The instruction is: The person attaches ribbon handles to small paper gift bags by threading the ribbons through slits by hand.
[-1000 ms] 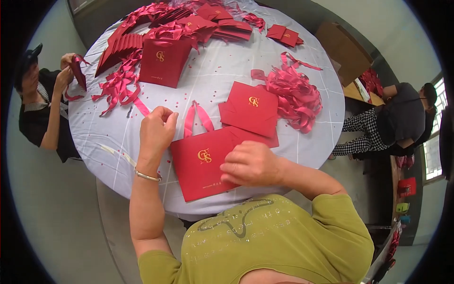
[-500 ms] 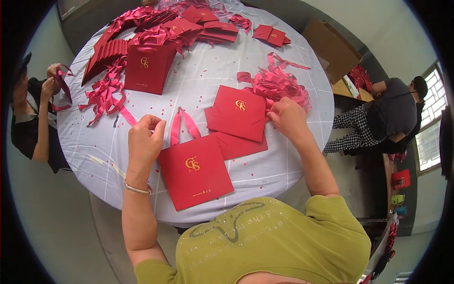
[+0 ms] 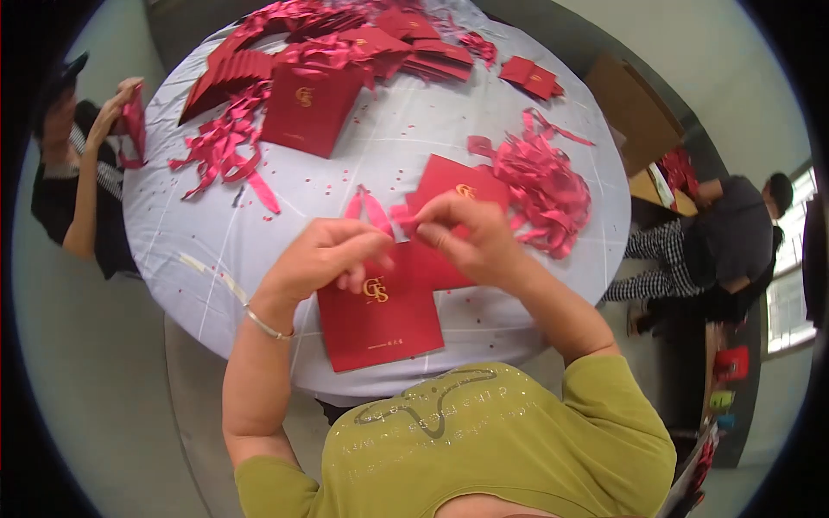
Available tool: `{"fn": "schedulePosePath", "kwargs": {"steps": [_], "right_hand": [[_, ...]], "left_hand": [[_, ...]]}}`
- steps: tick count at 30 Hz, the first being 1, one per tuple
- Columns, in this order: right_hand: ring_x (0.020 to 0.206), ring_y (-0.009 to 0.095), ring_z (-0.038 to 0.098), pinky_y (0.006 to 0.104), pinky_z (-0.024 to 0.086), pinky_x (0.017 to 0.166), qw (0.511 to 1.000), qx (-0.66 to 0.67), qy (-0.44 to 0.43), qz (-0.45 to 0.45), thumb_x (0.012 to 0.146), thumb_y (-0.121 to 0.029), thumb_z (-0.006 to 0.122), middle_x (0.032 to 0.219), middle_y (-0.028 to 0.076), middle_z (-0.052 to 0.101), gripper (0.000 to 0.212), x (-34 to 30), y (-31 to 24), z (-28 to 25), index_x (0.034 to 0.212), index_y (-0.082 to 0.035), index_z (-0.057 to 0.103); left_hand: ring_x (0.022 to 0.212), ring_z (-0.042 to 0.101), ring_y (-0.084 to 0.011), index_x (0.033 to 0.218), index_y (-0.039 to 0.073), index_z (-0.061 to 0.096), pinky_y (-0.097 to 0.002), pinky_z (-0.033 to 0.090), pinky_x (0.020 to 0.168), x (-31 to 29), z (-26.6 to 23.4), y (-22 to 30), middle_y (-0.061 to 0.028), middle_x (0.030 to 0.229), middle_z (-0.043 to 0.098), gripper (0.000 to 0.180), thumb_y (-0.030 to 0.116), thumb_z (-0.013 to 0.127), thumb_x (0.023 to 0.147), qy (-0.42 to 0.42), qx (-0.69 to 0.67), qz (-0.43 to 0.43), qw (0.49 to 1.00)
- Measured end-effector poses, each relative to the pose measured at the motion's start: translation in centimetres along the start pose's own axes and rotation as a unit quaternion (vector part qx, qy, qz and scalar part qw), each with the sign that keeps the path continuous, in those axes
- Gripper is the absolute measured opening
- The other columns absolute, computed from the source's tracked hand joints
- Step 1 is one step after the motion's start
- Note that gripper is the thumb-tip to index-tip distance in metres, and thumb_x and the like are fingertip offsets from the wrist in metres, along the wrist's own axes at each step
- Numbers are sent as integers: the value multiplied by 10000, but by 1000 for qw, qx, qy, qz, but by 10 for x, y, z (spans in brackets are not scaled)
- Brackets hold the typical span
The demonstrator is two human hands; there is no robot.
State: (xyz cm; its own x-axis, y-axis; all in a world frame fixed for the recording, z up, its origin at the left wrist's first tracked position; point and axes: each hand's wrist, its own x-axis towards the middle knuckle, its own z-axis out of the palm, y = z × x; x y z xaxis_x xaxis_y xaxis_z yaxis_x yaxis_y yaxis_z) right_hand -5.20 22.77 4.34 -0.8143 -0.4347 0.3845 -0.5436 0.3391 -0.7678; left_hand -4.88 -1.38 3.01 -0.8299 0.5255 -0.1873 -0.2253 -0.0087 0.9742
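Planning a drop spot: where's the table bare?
Middle, between the far large bag and right ribbon pile, save red specks; also near edge, right of the front bag. Crowded: far edge, with stacked bags and ribbons.

From here I see a bag (image 3: 380, 328) on the desk (image 3: 423, 112) below my left grip (image 3: 332, 255); folders (image 3: 440, 177) under and past my right grip (image 3: 471, 237), a ribbon heap (image 3: 553, 194) to that grip's right, another bag (image 3: 306, 116) beyond the left.
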Motion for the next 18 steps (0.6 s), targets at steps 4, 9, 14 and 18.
{"fn": "schedulePosePath", "kwargs": {"steps": [4,9,14,18], "right_hand": [[704,162,649,278,511,617,995,-28,-28,-96,829,-5,711,811,101,668,142,-3,10,29,957,-5,650],[693,208,666,301,513,576,998,-25,-22,-61,822,-6,709,827,115,678,131,-12,17,32,941,-16,655],[675,199,654,293,497,543,996,-18,-49,-75,813,-3,717,804,104,672,136,-12,22,26,934,-16,655],[635,181,640,286,484,510,993,-24,-54,-100,791,8,727,750,92,655,136,-13,24,25,894,-18,642]], "left_hand": [[520,579,-68,991,-8,662,-197,447,468,13,2,-16,-38,707,652,237,214,577,981,17,43,35,998],[506,575,-66,956,-9,691,-198,420,436,11,-5,-20,-14,674,639,213,186,606,967,84,-4,71,994],[506,577,-63,954,2,697,-183,412,444,9,-3,-11,-17,686,646,252,237,608,971,129,-28,93,987],[504,578,-59,957,16,699,-181,405,444,11,-4,-12,-13,670,640,271,269,602,975,167,-30,74,983]]}}
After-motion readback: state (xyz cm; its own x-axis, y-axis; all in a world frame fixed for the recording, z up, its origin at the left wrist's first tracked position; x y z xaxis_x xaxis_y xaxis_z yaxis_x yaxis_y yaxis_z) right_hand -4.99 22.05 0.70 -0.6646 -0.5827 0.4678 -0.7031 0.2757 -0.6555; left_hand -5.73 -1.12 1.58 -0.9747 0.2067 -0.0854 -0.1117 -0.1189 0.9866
